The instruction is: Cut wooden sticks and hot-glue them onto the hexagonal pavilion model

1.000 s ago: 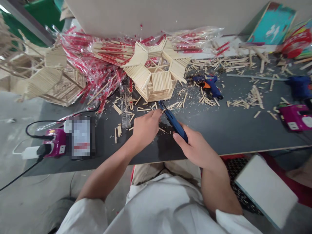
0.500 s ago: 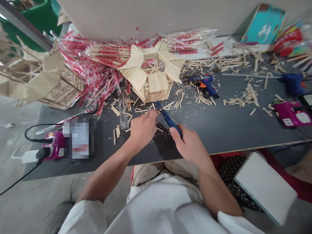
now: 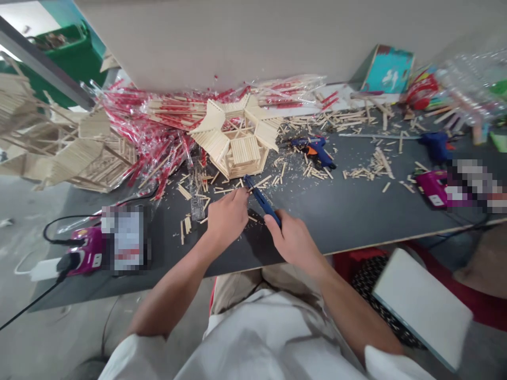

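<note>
My right hand [image 3: 295, 237] is wrapped round the near end of a slim blue hand cutter [image 3: 261, 199], thumb along its top. The cutter's dark head points away to the far left, just above the table. My left hand [image 3: 227, 214] is closed in a pinch right beside that head. A thin wooden stick [image 3: 250, 191] seems to show between its fingertips and the cutter, mostly hidden by the fingers. Just beyond both hands stands a star-shaped model [image 3: 245, 150] built of wooden sticks, with slatted panels round an open top.
Cut stick pieces [image 3: 184, 191] litter the dark table [image 3: 356, 211]. A clear ruler [image 3: 197, 203] lies left, a blue glue gun [image 3: 317, 150] right. Behind are red-and-clear wrappers [image 3: 158, 124]. A purple power block [image 3: 85, 250] and blurred-out device [image 3: 129, 240] sit left; a second stick model [image 3: 79, 155] stands beyond.
The view has tilted up and shifted right, so the table's things appear lower and further left. Both hands keep nearly the same pose around the blue cutter.
</note>
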Demonstrator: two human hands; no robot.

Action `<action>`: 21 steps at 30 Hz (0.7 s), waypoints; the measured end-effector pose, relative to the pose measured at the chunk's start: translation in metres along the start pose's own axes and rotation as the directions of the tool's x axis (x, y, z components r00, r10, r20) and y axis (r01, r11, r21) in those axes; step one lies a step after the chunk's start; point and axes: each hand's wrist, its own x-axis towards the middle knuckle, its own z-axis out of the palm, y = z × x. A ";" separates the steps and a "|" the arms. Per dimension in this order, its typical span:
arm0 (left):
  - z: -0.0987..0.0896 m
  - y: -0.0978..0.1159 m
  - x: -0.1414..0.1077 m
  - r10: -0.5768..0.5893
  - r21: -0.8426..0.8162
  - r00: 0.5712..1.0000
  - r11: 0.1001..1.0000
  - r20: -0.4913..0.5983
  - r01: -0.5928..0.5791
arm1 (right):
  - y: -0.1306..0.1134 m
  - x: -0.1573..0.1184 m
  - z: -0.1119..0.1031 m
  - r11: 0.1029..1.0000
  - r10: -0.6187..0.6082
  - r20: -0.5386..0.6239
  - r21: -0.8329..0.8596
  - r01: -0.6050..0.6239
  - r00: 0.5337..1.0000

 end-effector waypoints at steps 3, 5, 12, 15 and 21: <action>-0.002 0.001 -0.001 0.003 -0.003 1.000 1.000 0.007 -0.003 | 0.001 0.000 -0.001 1.000 -0.013 0.005 0.012 0.013 1.000; -0.002 0.001 -0.001 0.007 -0.002 1.000 1.000 -0.003 -0.007 | 0.001 0.000 0.000 1.000 -0.015 0.001 0.000 0.015 1.000; 0.006 -0.004 0.004 -0.013 -0.027 1.000 1.000 -0.011 0.013 | -0.005 0.004 0.002 0.997 0.007 -0.010 -0.077 -0.008 1.000; 0.008 -0.006 0.006 -0.020 -0.031 0.999 0.999 -0.045 0.018 | -0.006 0.006 0.000 0.998 0.002 0.000 -0.066 -0.002 1.000; 0.011 -0.011 0.011 0.019 -0.042 1.000 0.999 0.009 -0.019 | -0.004 0.012 -0.001 0.999 0.042 0.045 -0.023 -0.041 0.998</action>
